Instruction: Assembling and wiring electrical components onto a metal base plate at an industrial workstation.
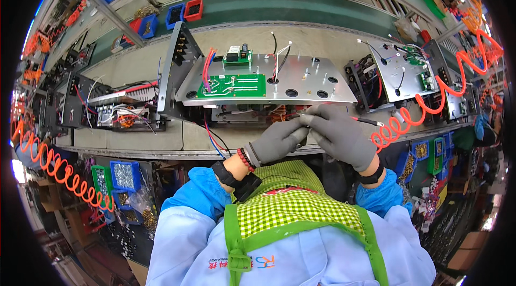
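On the left of the worktop [123,142], an open unit [121,111] is lying with loose wires uppermost; these could be snagging on anything that is sliding past. To its right, a black upright panel [174,79] is standing at the end of the metal plate [306,71], which is lying over the parts of the middle unit, directly in front of the person. A green circuit board [234,86] is resting on the plate; a knock or a dropped metal part could be damaging its exposed face.

Below the plate, red and blue wires [208,134] are hanging toward the front edge, where a passing forearm could be hooking and straining them. Next, the left hand [278,141], gloved in grey, is bending its fingers toward the right hand [341,136]. The right hand, similarly gloved, is meeting it at the plate's front edge, fingers drawn together. Whether either is gripping a small part cannot be told; if so, thick glove tips could be letting it slip beneath the plate.

Just beside the right hand, a cable [368,120] is pointing outward with its bare metal end; a sideways sweep could be bending it. Farther right, an orange coiled hose [414,117] is drooping over the worktop; a tug could be dragging its loops across the right-hand unit [403,68].
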Available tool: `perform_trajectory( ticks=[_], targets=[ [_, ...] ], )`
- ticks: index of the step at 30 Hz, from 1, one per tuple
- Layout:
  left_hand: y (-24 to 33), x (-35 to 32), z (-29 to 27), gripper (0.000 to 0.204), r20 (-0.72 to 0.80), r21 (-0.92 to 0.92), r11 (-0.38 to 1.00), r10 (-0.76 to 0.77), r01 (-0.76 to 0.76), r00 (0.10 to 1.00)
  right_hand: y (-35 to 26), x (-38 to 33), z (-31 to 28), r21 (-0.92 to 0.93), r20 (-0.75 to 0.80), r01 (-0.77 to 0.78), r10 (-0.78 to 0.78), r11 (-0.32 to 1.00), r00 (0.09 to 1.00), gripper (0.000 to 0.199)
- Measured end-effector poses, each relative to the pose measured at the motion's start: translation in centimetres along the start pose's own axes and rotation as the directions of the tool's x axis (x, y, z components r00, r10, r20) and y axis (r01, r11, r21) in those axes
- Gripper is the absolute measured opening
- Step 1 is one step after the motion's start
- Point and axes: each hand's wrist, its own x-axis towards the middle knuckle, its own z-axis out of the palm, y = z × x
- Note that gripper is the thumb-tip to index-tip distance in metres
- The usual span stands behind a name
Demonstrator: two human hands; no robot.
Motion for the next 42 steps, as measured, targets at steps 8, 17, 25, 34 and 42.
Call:
perform_trajectory(
  ticks=[8,17,25,34,42],
  targets=[
    [-1.5,-0.9,0.2,0.041,0.101,-0.432,0.891,-0.105,0.139,0.989,2.4,-0.4,1.5,0.0,0.061,0.043,-0.043,0.999,0.997,0.027],
    [-3.7,-0.1,3.1,0.028,-0.279,-0.526,0.85,-0.21,0.034,0.937,2.8,-2.0,9.5,0.793,0.087,-0.42,0.6,0.441,0.795,0.025],
    [-5.8,1.4,1.2,0.032,-0.381,-0.539,0.843,-0.241,-0.002,0.893,0.0,0.4,4.6,0.116,0.086,-0.442,0.434,0.889,0.897,0.044],
    [-9.0,5.4,0.6,0.019,-0.483,0.444,0.874,0.419,-0.197,0.769,5.2,4.6,2.8,-0.245,0.109,-0.217,0.249,0.945,0.962,0.079],
    [-8.9,5.0,-0.4,0.033,-0.379,0.415,0.89,0.356,-0.187,0.854,6.2,3.6,3.7,-0.285,0.09,-0.196,0.23,0.938,0.969,0.085]
  ],
)
